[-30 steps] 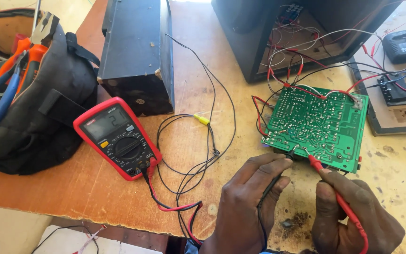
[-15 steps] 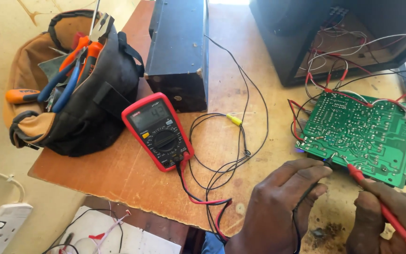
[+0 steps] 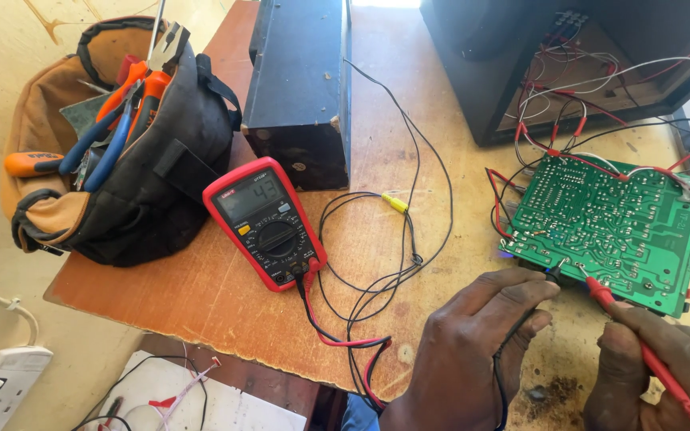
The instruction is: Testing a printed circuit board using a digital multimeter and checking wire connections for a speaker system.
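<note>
The green circuit board (image 3: 608,227) lies solder-side up, just beyond both hands. The left hand (image 3: 473,351) pinches a black probe (image 3: 554,271) at the board's near edge; the right hand (image 3: 656,367) grips a red probe (image 3: 604,295), slanting up-left onto it.

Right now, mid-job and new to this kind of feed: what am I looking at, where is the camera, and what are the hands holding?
The one view comes from a camera worn on the person's head, looking down at a wooden table. No machine here: two bare hands work. The left hand holds a black test probe, and the right hand holds a red test probe; both tips touch a green circuit board. Leads run back to a red multimeter lying face up. Beyond it stands a dark box. At the left sits a tool bag with pliers and screwdrivers. An open dark cabinet with wiring feeds the board.
</note>
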